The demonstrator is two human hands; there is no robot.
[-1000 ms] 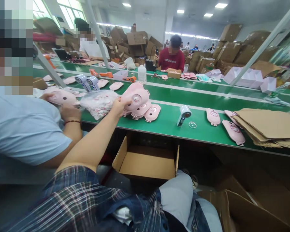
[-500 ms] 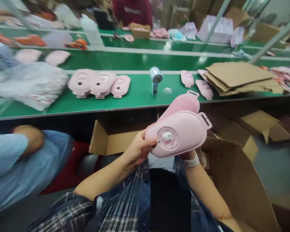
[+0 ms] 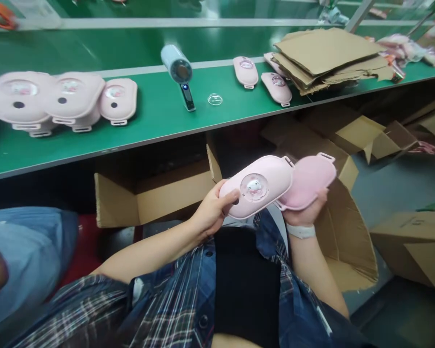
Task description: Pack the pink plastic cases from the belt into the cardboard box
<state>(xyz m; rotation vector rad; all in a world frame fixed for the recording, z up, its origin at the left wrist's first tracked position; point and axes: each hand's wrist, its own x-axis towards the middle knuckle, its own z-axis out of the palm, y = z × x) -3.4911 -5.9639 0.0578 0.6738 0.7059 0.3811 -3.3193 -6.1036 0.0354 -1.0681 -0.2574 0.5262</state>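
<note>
In the head view, the person's left hand [image 3: 214, 209] pinches a pink case [image 3: 271, 180] near its left end. The thumb lies on the top face, beside a round window with a small white figure, and the other fingers are below. The right hand [image 3: 307, 212] grips a pink shell [image 3: 308, 181] from underneath, with its fingers bent around the lower right edge; a white band [image 3: 301, 232] is around this wrist. The case overlaps the left part of the shell, but I cannot tell if the two are touching. Both are in the air, in front of the person's body and nearer than the green bench [image 3: 159, 116].

On the bench, several pink cases [image 3: 118, 99] are at the left. A light blue fan [image 3: 176, 65] stands in the middle, with a clear disc [image 3: 215, 99] lying just beside it. Further right there are cardboard sheets [image 3: 326, 50] in a pile. Below the bench edge is an open carton [image 3: 174, 191].
</note>
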